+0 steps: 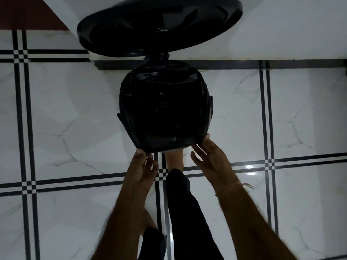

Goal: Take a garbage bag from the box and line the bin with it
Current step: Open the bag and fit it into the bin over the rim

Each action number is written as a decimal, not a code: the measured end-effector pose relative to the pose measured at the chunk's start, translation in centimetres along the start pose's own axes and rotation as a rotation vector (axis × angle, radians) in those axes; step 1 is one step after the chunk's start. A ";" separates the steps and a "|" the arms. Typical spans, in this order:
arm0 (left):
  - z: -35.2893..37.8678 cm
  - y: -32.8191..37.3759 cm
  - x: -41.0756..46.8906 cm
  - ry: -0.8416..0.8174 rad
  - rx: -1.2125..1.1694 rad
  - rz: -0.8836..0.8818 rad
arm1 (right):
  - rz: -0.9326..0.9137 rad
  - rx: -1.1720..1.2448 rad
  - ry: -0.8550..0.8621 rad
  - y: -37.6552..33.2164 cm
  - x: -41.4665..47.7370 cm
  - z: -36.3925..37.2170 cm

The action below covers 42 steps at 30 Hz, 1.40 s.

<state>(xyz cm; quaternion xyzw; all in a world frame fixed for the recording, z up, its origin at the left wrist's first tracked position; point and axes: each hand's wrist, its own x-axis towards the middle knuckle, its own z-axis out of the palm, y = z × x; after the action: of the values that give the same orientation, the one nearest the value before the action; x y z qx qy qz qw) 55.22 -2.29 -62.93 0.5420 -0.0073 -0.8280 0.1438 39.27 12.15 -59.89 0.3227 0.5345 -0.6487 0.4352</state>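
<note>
Already the bag (165,109) is spread over the bin (156,57), with its hem turned down around the rim. The lid (159,25) stands raised, probably because the foot (174,156) is on the pedal, which leaves both hands free. The left hand (142,166) pinches the hem at the near left corner, seemingly to tug it lower. The right hand (210,158), fingers fairly straight, touches the near right corner as if smoothing it. Lining looks nearly done.

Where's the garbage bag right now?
Head view, centre: the garbage bag is stretched over the bin, just below the raised lid, with the left hand and right hand at its near edge.
</note>
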 end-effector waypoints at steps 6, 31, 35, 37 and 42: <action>0.4 -1.5 0.3 -0.061 -0.122 -0.011 | 0.005 0.273 -0.094 2.2 1.6 -0.5; 2.1 1.5 1.6 0.004 -0.036 0.059 | 0.081 0.380 0.002 3.1 3.9 1.6; 2.0 3.0 2.6 0.017 0.057 0.049 | -0.034 0.329 -0.075 -0.3 4.2 0.6; 1.9 3.3 2.8 0.031 0.077 0.026 | -0.129 0.204 -0.080 -1.3 4.4 0.1; 1.4 3.5 3.0 0.009 0.055 0.017 | -0.375 -0.154 0.020 -2.8 2.7 -0.5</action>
<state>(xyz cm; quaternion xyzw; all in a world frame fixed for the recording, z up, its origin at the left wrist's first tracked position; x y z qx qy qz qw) 53.68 -6.54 -64.48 0.5496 -0.0341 -0.8236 0.1360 35.55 12.19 -61.27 0.1894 0.6376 -0.6723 0.3249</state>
